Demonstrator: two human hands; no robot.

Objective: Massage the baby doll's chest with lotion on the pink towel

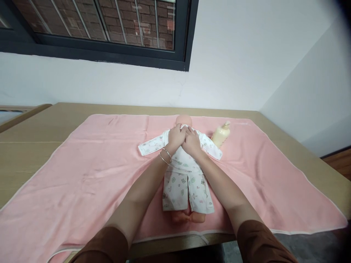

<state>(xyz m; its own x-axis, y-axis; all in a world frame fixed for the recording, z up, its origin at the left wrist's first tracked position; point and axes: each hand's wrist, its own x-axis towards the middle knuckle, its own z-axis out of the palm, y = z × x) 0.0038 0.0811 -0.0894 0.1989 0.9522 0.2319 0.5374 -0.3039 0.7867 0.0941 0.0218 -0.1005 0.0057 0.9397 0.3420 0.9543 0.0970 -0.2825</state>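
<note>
A baby doll in white printed pyjamas lies on its back on a pink towel, head away from me, bare feet near the front edge. Both my hands rest side by side on the doll's upper chest at the collar. My left hand, with bangles on its wrist, has its fingers curled at the neckline. My right hand does the same, its fingertips touching the left hand. What the fingers pinch is hidden, likely the garment's collar.
A cream-coloured bottle lies on the towel just right of the doll's shoulder. The towel covers a wooden table against a white wall, with a dark-framed window above. Floor shows at the right past the table's edge.
</note>
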